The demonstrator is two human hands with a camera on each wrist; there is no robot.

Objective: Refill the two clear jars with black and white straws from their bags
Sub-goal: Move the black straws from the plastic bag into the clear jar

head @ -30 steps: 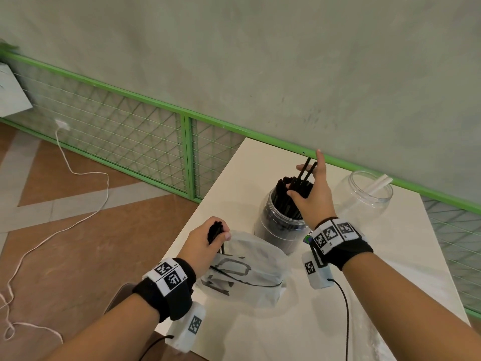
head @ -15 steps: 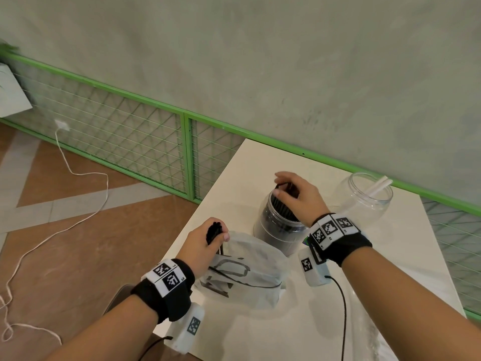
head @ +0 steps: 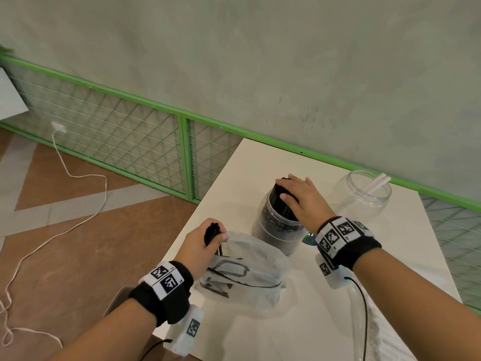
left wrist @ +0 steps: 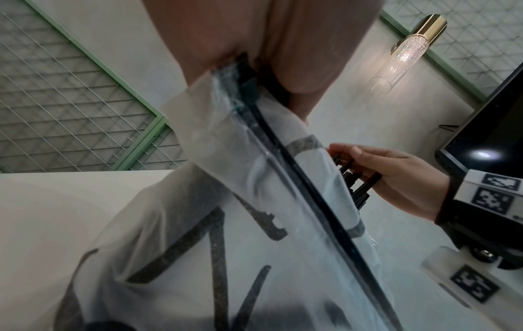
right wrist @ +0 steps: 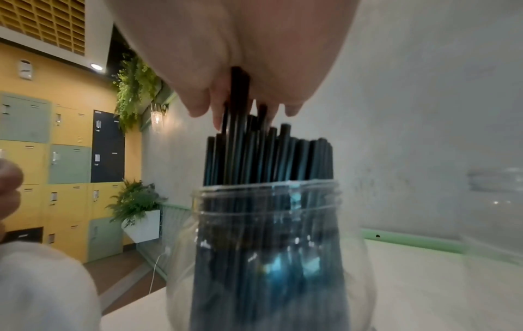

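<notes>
On the white table stands a clear jar packed with black straws. My right hand lies flat across their tops, fingers straight and pressing down; the right wrist view shows the palm on the tallest straws. My left hand grips a small bunch of black straws at the mouth of a translucent printed bag. In the left wrist view the bag fills the frame. A second clear jar at the back right holds a couple of white straws.
The table's left edge runs just beside my left wrist, with brown floor and a white cable below. A green mesh fence and the wall stand close behind the table. A clear plastic bag lies at the front right.
My right hand came down from holding black straws above the jar and flattened onto their tops, pushing them in. The left hand and the bag stayed put.
</notes>
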